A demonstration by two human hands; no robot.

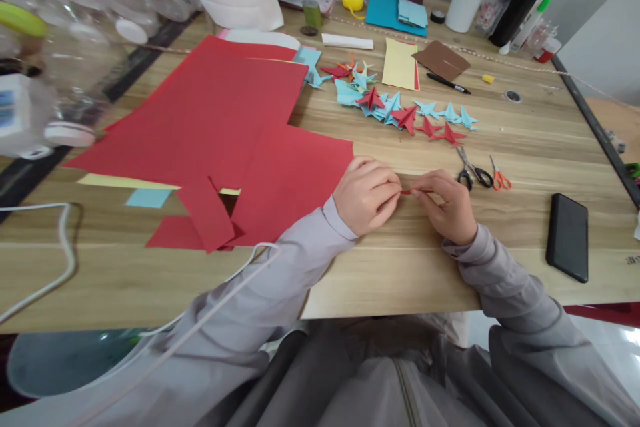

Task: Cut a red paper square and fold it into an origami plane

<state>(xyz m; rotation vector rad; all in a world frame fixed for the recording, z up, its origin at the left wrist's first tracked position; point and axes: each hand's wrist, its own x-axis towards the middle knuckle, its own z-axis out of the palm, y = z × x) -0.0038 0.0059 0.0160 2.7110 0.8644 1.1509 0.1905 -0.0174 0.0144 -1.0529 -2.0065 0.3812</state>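
Near the front edge of the tabletop [450, 280], the left hand [367, 195] and the right hand [447, 203] sit close together. Both pinch a small red paper strip [411, 192] between them. Just right lie black scissors [473, 172] and orange scissors [499, 177]. A black phone [567, 235] lies farther right. Big red paper sheets [220, 113] lie left. Farther off sit red and blue paper stars [400, 110].
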